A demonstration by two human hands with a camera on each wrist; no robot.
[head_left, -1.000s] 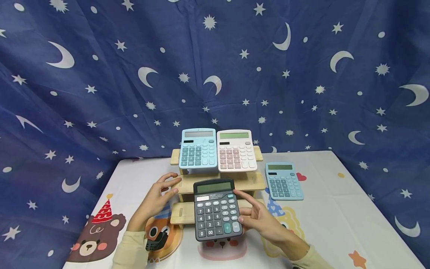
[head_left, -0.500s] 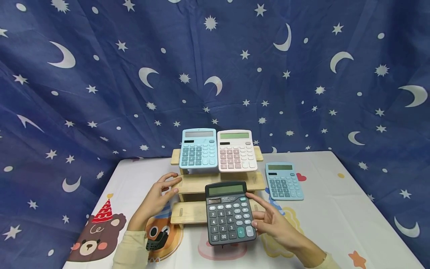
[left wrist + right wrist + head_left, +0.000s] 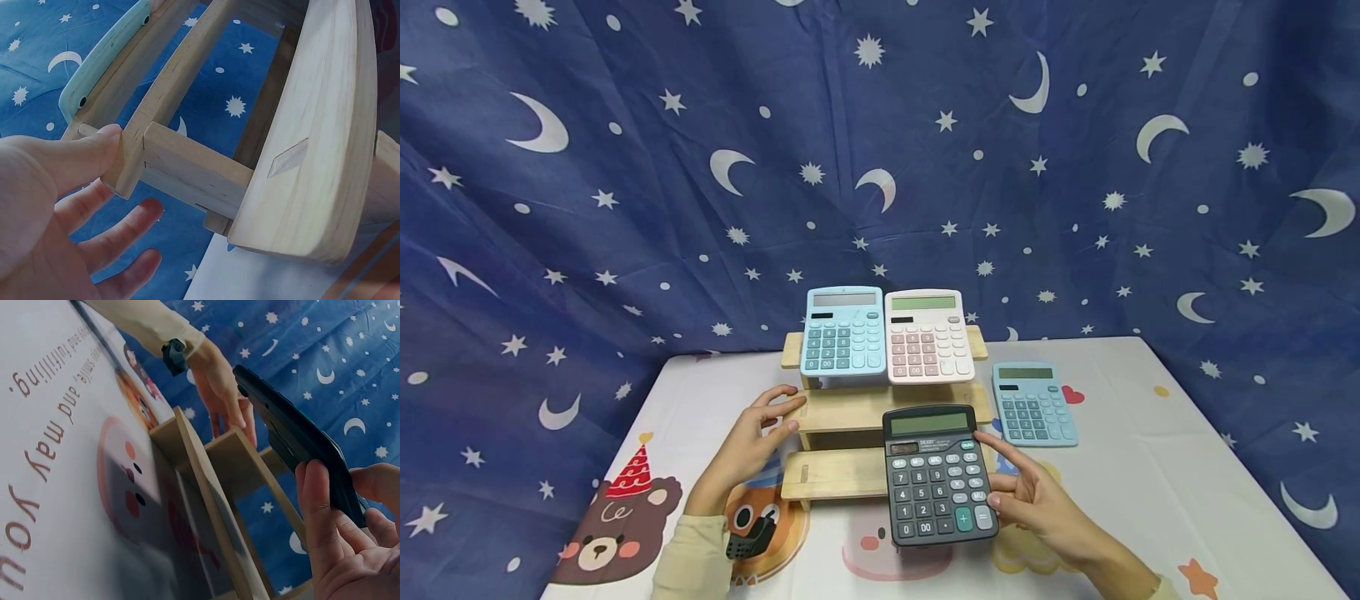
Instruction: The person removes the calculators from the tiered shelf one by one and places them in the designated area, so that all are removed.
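My right hand [image 3: 1041, 504] grips a dark grey desk calculator [image 3: 936, 475] by its right edge. The calculator is lifted and tilted in front of the lower right steps of a wooden tiered stand [image 3: 835, 475]. In the right wrist view, my thumb and fingers lie on opposite faces of the calculator [image 3: 294, 440]. My left hand [image 3: 748, 446] pinches the left end of the stand's middle step; the left wrist view shows the thumb and index finger at that slat [image 3: 128, 153], other fingers spread below. On the top step, a light blue calculator [image 3: 844, 333] leans beside a white-and-pink one [image 3: 928, 337].
Another light blue calculator [image 3: 1036, 404] lies on the table right of the stand. The white tablecloth [image 3: 1120, 450] has printed cartoon animals. A blue curtain [image 3: 925, 167] with moons and stars hangs behind the table. A black device [image 3: 751, 537] is strapped to my left wrist.
My right hand has carried the dark grey calculator to the right and slightly toward me, uncovering more of the stand's bottom step. My left hand stays on the stand.
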